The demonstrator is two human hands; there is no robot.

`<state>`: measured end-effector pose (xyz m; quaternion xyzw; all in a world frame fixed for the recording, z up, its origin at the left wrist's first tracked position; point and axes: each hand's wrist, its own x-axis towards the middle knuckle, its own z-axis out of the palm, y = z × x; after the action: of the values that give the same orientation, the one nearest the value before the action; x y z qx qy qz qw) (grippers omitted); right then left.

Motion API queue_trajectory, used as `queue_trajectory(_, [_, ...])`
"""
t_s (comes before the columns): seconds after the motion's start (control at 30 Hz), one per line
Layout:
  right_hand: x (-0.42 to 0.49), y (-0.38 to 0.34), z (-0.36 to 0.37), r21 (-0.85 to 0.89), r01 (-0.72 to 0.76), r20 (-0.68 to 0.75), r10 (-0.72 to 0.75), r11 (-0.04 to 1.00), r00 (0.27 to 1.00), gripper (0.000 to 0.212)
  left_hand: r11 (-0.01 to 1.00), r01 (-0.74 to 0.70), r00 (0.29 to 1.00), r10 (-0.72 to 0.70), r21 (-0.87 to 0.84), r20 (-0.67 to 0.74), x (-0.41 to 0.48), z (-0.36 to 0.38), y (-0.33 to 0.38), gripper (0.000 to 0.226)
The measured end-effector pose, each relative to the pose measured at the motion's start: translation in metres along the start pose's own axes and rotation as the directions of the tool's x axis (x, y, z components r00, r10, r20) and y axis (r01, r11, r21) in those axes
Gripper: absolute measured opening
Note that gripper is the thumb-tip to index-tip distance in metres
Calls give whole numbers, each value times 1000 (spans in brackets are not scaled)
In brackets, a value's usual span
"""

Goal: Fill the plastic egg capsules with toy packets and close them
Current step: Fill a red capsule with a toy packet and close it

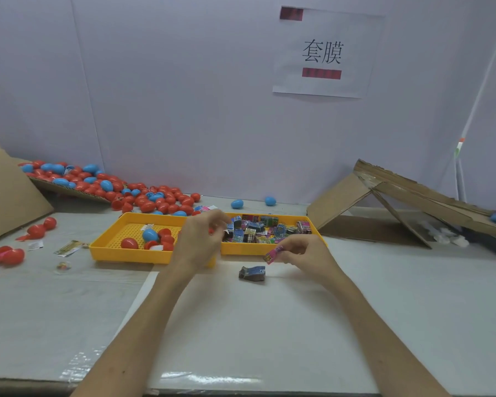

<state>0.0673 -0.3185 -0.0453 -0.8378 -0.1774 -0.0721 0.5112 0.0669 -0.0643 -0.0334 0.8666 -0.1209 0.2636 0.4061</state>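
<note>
Pinching pink packet [273,254], right hand [301,250]

- The right hand [301,250] pinches a pink toy packet [273,255] just before the yellow tray [155,257].
- The left hand [199,243] curls round a mostly hidden red piece [211,231].
- A blue packet [252,273] lies on the bench [255,325] between the hands.

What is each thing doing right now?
right hand: pinches the pink packet
left hand: fingers curled over the yellow tray, hold unclear
blue packet: lying loose on the table
blue eggs: closed, behind the tray
yellow tray: flat on table, partly filled
</note>
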Motion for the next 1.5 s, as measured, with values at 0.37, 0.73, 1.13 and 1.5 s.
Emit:
queue_trajectory(0.37, [-2, 0, 4, -14, 7, -16, -7, 1000, 1000, 17, 778, 455, 885, -452, 433, -116, 9, -23, -51, 33])
queue_trajectory(0.73, [-1, -3, 5, 12, 2, -56, -1, 1000, 998, 6, 962, 141, 978, -172, -236, -118, 9, -21, -20, 25])
queue_trajectory(1.13, [0, -4, 2, 362, -30, -72, 60, 932, 996, 30, 391, 543, 837, -186, -743, 515, -1, 12, 12, 33])
queue_trajectory(1.5, [3, -2, 0, 535, -29, -89, 91, 844, 992, 38, 528, 629, 744, -195, -571, 640, -10, 26, 18, 56])
